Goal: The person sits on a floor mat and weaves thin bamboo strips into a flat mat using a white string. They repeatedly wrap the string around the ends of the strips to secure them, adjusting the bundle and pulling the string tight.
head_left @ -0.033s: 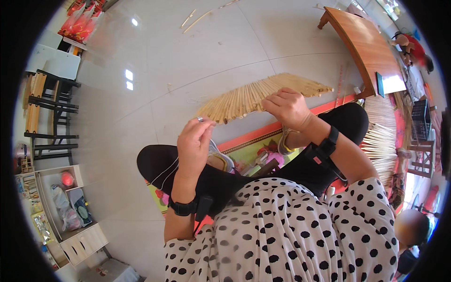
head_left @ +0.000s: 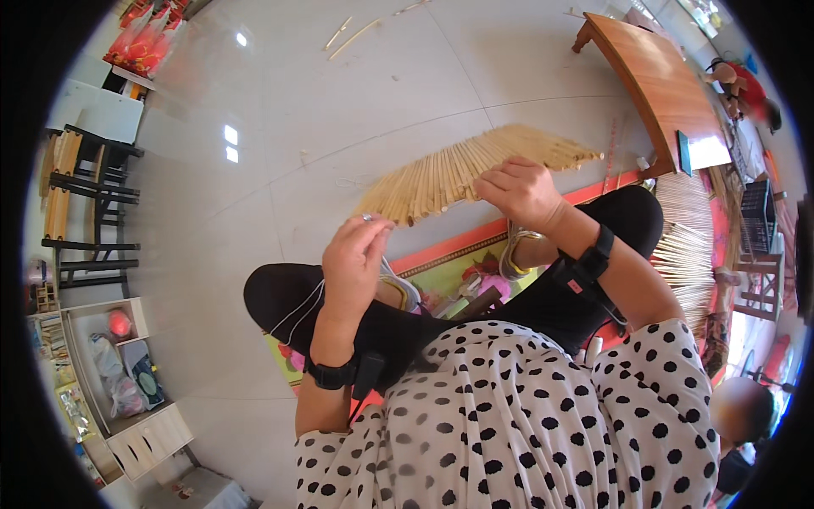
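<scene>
A mat of pale straw-coloured stalks (head_left: 458, 170), lying side by side, is held up over the floor before my knees, its near edge toward me. My left hand (head_left: 352, 259) is closed in a pinch at the mat's left end, the fingertips partly hidden. Farther right, my right hand (head_left: 519, 195) is closed on the near edge, with the thumb and fingers bent. The right end of the mat reaches past that hand. Any string joining the stalks is too small to make out.
Beneath my feet lies a flowered rug (head_left: 449, 284) with a red border. More stalks (head_left: 682, 263) are spread at my right. A low wooden table (head_left: 640, 72) stands at the far right, black-legged stools (head_left: 93, 191) at the left. Loose stalk pieces (head_left: 354, 40) lie on the tiles.
The mat's far edge has shifted slightly farther from me. My left hand has moved a little to the right; both hands keep their hold.
</scene>
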The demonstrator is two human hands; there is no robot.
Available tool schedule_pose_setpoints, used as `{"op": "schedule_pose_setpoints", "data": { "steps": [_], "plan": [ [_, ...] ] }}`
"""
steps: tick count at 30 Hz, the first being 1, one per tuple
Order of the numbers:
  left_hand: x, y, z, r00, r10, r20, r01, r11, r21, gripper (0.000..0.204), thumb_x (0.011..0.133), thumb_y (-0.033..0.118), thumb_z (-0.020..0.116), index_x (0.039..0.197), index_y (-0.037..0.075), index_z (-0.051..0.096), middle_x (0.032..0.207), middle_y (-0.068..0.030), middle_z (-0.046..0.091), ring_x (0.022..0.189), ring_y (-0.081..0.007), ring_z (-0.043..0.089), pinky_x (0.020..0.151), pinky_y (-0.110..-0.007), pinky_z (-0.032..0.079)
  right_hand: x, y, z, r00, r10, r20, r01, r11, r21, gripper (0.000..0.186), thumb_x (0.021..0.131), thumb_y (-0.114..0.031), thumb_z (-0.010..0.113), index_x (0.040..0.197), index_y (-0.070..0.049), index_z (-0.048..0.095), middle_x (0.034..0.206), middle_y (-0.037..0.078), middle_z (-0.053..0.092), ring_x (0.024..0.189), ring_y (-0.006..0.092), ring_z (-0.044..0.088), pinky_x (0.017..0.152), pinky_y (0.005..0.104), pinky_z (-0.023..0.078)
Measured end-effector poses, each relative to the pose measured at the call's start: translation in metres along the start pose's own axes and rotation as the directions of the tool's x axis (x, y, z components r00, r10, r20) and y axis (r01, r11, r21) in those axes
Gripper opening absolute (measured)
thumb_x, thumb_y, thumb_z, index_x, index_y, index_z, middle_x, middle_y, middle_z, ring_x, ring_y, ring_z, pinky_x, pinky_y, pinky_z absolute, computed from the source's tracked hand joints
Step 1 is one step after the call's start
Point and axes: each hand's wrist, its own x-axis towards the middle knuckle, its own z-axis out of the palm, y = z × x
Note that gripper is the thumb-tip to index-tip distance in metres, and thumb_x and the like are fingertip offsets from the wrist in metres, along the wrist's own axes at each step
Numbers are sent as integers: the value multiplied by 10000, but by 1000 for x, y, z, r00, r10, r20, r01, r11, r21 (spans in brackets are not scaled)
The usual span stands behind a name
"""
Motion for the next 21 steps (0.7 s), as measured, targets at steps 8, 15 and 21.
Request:
{"op": "schedule_pose_setpoints", "data": {
  "steps": [8, 15, 21],
  "plan": [
    [-23, 16, 46, 922, 100, 374, -41, 986, -164, 129, 893, 74, 675, 1012, 42, 714, 1050, -141, 663, 924, -316, 673, 803, -358, 531, 3, 27, -49, 947, -303, 107, 314, 943, -114, 205, 712, -142, 676, 901, -68, 653, 913, 37, 671, 880, 208, 676, 835, 351, 551],
    [-39, 15, 73, 808, 142, 572, -15, 975, -220, 164, 899, 118, 670, 1051, 85, 721, 923, -128, 610, 855, -336, 641, 755, -399, 518, -21, 0, -51, 945, -295, 141, 314, 938, -145, 195, 792, -141, 667, 974, -92, 719, 1004, 34, 720, 1068, 206, 675, 1095, 499, 416],
    [-35, 7, 82, 881, 40, 472, 92, 963, -253, 124, 917, 100, 660, 1018, 49, 711, 1028, -156, 638, 941, -350, 654, 795, -396, 527, -44, -30, -27, 995, -25, -99, -13, 932, -362, 499, 733, -284, 780, 1198, -129, 683, 1429, 155, 514, 1368, 390, 441, 1172, 578, 297]
  ]
}}
